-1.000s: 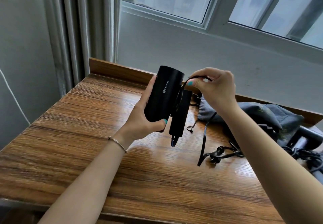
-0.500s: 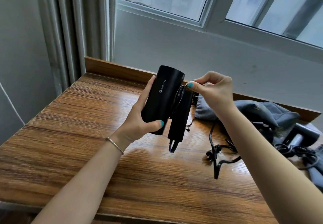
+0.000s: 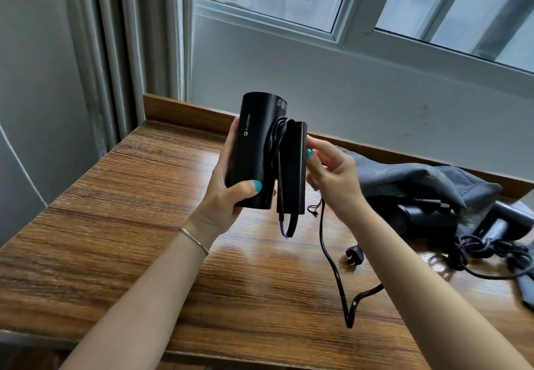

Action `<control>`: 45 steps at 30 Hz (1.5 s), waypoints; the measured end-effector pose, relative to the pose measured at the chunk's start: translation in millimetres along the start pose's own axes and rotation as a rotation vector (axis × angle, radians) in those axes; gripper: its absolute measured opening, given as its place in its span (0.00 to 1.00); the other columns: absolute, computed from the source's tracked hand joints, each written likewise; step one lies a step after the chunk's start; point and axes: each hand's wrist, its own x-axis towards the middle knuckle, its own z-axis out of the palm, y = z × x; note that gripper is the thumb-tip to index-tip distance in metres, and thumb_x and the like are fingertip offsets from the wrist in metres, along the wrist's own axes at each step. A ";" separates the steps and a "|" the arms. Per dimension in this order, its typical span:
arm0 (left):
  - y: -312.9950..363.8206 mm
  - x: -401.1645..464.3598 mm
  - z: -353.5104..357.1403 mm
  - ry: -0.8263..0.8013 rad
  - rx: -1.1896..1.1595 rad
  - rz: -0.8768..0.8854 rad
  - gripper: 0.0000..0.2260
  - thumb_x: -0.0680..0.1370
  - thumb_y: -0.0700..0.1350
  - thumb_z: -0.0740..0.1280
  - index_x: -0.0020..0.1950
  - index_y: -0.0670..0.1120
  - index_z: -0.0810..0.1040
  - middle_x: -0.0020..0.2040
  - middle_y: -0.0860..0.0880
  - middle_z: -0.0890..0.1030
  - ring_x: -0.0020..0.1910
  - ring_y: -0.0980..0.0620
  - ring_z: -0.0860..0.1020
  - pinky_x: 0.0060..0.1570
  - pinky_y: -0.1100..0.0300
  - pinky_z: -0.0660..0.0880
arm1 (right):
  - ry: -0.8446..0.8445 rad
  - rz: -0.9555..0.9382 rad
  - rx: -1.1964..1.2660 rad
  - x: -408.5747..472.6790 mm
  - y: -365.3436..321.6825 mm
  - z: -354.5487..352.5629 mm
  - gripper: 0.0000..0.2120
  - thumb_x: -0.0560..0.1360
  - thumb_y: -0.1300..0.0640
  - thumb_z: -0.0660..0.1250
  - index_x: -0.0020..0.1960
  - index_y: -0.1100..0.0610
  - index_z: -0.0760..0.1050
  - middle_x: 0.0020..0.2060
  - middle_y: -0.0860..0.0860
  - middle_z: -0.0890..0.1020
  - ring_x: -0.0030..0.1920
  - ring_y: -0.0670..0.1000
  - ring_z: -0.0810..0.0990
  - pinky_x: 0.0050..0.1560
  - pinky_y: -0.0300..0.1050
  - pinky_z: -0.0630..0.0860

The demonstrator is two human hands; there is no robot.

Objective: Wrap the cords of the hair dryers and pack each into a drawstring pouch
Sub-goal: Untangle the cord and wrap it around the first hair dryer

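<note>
Item: black hair dryer, folded, held upright above the wooden table, left of centre. Left hand is clasped round the lower barrel, thumb across the front. Handle lies folded against the barrel's right side, with several turns of cord wound between the two. Right hand is at the handle's right edge, fingertips touching it; the loose cord hangs from under this hand, but whether the fingers pinch it cannot be told. Cord trails down to the table near the front edge. Plug lies on the table, right of the cord. Grey drawstring pouches lie far right by the wall. Second hair dryer lies just beside them, its own cord in a loose tangle.
</note>
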 end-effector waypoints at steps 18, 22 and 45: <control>-0.2 1.2 6.0 0.192 -0.110 -0.007 0.44 0.66 0.41 0.69 0.79 0.55 0.55 0.70 0.41 0.70 0.66 0.41 0.74 0.59 0.43 0.75 | -0.043 0.325 0.071 -49.4 19.0 34.1 0.24 0.79 0.72 0.57 0.40 0.44 0.76 0.28 0.53 0.73 0.23 0.47 0.62 0.23 0.37 0.56; -0.9 2.1 7.0 0.281 -0.086 0.014 0.42 0.66 0.42 0.69 0.78 0.55 0.56 0.71 0.40 0.69 0.67 0.41 0.73 0.59 0.45 0.76 | -0.125 0.377 0.107 -55.9 15.5 40.2 0.11 0.82 0.64 0.58 0.43 0.54 0.74 0.27 0.52 0.75 0.21 0.45 0.63 0.22 0.34 0.56; -5.2 4.4 2.3 0.369 0.448 0.056 0.49 0.69 0.34 0.73 0.79 0.59 0.48 0.72 0.62 0.64 0.64 0.71 0.68 0.54 0.74 0.72 | -0.219 -0.163 -0.749 -50.9 -19.9 16.1 0.11 0.77 0.47 0.61 0.51 0.51 0.79 0.32 0.41 0.79 0.30 0.46 0.75 0.31 0.52 0.73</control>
